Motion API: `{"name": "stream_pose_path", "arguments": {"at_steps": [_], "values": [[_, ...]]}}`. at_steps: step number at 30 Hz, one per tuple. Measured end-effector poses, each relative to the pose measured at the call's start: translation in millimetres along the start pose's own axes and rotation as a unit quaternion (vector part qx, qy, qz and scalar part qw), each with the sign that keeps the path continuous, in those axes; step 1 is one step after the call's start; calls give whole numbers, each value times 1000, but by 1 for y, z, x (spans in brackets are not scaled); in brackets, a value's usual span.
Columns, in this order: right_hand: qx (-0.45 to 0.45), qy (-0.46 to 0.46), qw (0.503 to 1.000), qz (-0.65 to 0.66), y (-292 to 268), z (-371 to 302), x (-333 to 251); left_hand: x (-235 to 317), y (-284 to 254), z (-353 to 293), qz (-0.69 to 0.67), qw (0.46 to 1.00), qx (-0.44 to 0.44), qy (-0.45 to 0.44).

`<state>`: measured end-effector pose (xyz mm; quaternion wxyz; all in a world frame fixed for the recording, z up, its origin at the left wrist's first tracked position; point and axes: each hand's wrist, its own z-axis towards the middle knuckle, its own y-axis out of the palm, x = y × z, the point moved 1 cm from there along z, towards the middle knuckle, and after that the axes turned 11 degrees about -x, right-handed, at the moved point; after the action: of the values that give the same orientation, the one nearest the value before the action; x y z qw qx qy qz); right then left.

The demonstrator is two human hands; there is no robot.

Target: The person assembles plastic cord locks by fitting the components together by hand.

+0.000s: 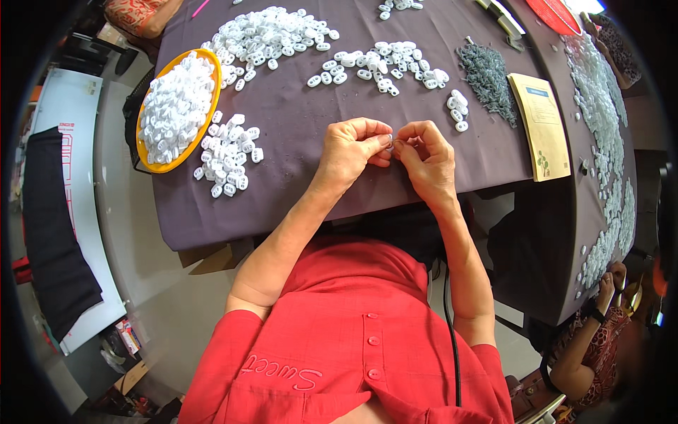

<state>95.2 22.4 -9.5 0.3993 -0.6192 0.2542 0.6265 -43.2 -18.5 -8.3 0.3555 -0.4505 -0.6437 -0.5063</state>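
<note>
My left hand (351,150) and my right hand (429,161) meet just above the near part of the cloth-covered table (304,116). Thumbs and index fingers of both are pinched together, fingertips almost touching. Between them shows a sliver of something small and pale, mostly hidden by the fingers. Beyond my hands lies a loose band of small white oval plastic pieces (381,65) with dark slots. A short cluster of the same pieces (458,111) sits just past my right hand. To its right is a heap of small dark grey-green plastic parts (489,79).
At left, an orange-rimmed plate (159,167) is heaped with white pieces, beside a small pile (229,154). A bigger pile (272,34) lies farther back. A tan paper packet (540,127) lies right. Translucent pieces (597,120) cover the right-hand table, where another person's hand (607,286) works.
</note>
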Motion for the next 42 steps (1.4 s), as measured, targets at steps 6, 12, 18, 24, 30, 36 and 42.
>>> {"name": "stream_pose_path", "arguments": {"at_steps": [6,12,18,24,30,36,42], "values": [[-5,-10,1000,-17,-1,-1,-2,-2,6,-2,24,999,20,18],[-2,1,999,-32,0,0,-3,-3,7,0,34,999,23,24],[14,26,999,40,-3,-2,0,0,8,-2,-6,999,31,33],[-17,-33,999,-38,-4,2,-5,-1,7,-1,-8,999,24,38],[-36,0,998,-47,-4,2,-4,-4,5,-1,-11,999,5,31],[-75,68,995,-8,-11,17,-18,-7,3,-1,-36,996,30,75],[-8,-116,955,-271,-17,70,-13,-4,0,-3,-37,995,51,74]]}}
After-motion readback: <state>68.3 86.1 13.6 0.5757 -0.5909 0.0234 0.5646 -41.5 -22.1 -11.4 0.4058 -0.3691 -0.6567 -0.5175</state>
